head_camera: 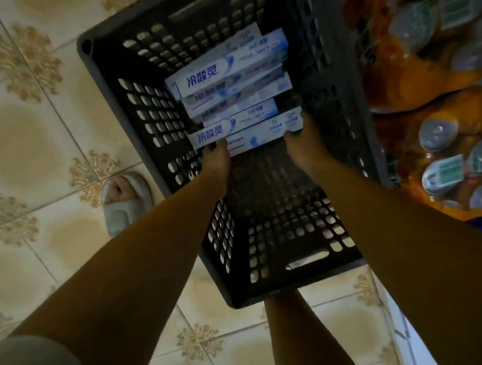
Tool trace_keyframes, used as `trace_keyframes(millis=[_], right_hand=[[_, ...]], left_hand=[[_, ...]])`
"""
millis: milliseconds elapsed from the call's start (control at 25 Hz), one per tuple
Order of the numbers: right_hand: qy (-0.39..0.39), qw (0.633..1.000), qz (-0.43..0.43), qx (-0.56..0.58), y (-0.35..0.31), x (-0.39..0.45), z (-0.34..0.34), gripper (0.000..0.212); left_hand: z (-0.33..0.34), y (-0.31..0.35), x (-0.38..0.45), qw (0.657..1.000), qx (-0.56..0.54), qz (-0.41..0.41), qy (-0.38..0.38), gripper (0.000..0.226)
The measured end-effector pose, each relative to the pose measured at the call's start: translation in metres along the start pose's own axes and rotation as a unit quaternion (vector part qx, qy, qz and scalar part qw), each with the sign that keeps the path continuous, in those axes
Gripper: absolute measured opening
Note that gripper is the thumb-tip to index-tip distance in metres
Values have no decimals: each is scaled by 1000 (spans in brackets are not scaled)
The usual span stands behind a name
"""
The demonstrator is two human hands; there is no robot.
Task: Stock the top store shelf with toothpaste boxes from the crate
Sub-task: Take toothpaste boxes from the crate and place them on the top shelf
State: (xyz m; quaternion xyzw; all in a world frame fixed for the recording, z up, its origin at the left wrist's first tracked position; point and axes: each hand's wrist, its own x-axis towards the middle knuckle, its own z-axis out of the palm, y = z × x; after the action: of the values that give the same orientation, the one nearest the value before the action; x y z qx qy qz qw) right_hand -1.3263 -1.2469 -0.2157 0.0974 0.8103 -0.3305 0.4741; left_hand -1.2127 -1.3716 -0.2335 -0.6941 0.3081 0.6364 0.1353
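floor: cream ceramic tiles [23,138] with tan floral corner motifs, dim light, seen from straight above.
crate: dark grey perforated plastic crate [126,105] standing on the tiles, slot handles in both short walls.
stock: white-and-blue toothpaste boxes [232,74] stacked flat, overlapping, in the far half of the crate; near half shows bare mesh bottom.
target box: nearest white-and-blue toothpaste box [246,131], lying crosswise on top of another box at the near edge of the stack.
left hand: left hand [217,158] at the box's left end, fingers curled under it, thumb on the near edge.
right hand: right hand [303,144] at the box's right end, thumb on the near edge, fingers wrapped round the end.
grip: both hands clamped on the same box, one per end.
right of crate: orange shrink-wrapped bottle packs [434,122], grey caps up, just beside the crate wall.
left of crate: foot in a white slide sandal [125,202] on the tiles.
shelf: not visible.
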Motion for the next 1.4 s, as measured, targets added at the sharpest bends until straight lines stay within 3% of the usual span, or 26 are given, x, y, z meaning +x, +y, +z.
trace_keyframes(millis=[160,320,480,680,760,880,1000,1120,1200,1400], right_hand=[[12,1000,27,-1,1,19,0,62],[-17,999,29,-15,6,29,-7,54],[-43,996,83,-13,14,19,-9,53],[47,981,152,115,38,-37,-6,61],[85,955,176,225,49,-61,-8,63],[116,907,186,360,48,-105,-10,49],[81,886,182,419,34,-137,-13,46],[25,904,158,396,6,-168,-22,53],[21,918,135,373,-16,-195,-31,50],[12,881,115,458,-75,-268,-60,22]], left_hand=[[7,-3,13,999,-31,-45,2,44],[10,3,17,998,-26,-50,1,31],[5,2,5,999,-8,-33,1,38],[-9,5,-28,999,20,27,33,36],[-13,10,-55,998,32,48,19,28],[-19,23,-92,997,40,70,8,31],[-37,41,-115,997,16,79,-5,38],[-60,63,-144,997,14,64,-35,54],[-74,80,-174,996,-6,55,-67,50],[-93,119,-276,986,19,63,-151,30]])
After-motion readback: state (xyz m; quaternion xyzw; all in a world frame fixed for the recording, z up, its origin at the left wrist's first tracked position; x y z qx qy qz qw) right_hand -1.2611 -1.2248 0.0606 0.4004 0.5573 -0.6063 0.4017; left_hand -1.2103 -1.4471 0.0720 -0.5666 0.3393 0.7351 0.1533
